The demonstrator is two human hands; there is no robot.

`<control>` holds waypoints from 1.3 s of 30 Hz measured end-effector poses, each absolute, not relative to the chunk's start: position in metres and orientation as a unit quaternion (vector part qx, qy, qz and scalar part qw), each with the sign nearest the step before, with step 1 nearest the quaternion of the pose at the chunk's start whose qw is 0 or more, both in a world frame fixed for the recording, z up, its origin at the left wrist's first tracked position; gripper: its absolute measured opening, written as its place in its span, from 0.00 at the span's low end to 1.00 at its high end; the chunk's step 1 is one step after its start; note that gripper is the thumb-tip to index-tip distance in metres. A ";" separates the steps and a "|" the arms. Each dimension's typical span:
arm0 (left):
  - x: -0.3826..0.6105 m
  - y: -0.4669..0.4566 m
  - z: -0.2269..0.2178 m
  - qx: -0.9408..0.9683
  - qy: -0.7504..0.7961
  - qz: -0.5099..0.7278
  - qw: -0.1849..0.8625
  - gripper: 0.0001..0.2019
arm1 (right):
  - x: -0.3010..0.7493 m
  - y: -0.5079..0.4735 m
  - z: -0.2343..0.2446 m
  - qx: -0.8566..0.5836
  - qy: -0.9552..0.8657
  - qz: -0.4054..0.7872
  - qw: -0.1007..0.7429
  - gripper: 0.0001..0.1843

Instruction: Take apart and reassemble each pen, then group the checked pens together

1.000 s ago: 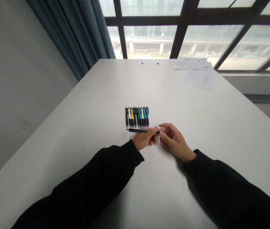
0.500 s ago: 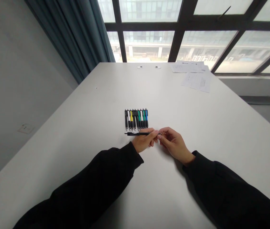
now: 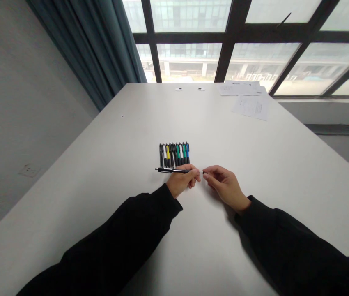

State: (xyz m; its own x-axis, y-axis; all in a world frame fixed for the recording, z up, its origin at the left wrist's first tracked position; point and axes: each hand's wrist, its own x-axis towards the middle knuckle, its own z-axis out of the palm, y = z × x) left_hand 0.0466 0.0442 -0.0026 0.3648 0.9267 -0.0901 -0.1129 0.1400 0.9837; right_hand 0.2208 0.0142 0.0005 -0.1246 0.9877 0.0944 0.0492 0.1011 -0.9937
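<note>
My left hand [image 3: 183, 179] is closed around a black pen [image 3: 171, 170], which lies nearly level with its clicker end pointing left. From that hand's right side a thin point pokes out, apparently the refill tip. Close by on the right, my right hand [image 3: 223, 185] pinches a small dark pen tip piece [image 3: 204, 172] between thumb and fingertips; most of it is hidden. A narrow gap separates the two hands. Just beyond my left hand, a row of pens [image 3: 174, 153] lies side by side, with black, white, yellow, green and blue barrels. Their lower ends are partly covered by the hand and held pen.
All this is on a white table [image 3: 100, 172]. Printed papers [image 3: 250, 107] lie at its far right corner, and two small round fittings [image 3: 201, 89] sit near the far edge. Behind are a window [image 3: 189, 61] and a blue curtain [image 3: 100, 53].
My left hand has drawn left with the pen, away from my right hand. The small tip piece has come off the pen and stays in my right fingers.
</note>
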 end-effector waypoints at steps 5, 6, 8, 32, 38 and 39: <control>0.047 0.045 -0.003 0.493 0.397 0.409 0.657 0.11 | 0.269 0.038 -0.004 -0.525 -0.666 0.298 0.439 0.08; 0.047 0.045 -0.003 0.492 0.399 0.407 0.658 0.11 | 0.283 0.045 -0.005 -0.550 -0.686 0.230 0.416 0.06; 0.046 0.045 -0.003 0.493 0.398 0.405 0.659 0.11 | 0.311 0.058 -0.008 -0.590 -0.705 0.112 0.377 0.05; 0.046 0.047 -0.005 0.502 0.390 0.404 0.658 0.11 | 0.342 0.080 -0.019 -0.692 -0.641 0.027 0.329 0.12; 0.047 0.047 -0.006 0.502 0.392 0.413 0.652 0.14 | 0.336 0.072 -0.012 -0.695 -0.597 0.000 0.402 0.19; 0.046 0.046 -0.006 0.506 0.393 0.413 0.647 0.16 | 0.330 0.067 -0.009 -0.678 -0.604 -0.006 0.419 0.17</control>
State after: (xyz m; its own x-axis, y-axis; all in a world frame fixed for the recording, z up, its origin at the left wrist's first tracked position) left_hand 0.0464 0.0463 -0.0058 0.3501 0.9324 -0.0904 -0.1362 0.1461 0.9799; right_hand 0.3305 0.0668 -0.0088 0.2710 0.8136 0.5143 0.8237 0.0805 -0.5613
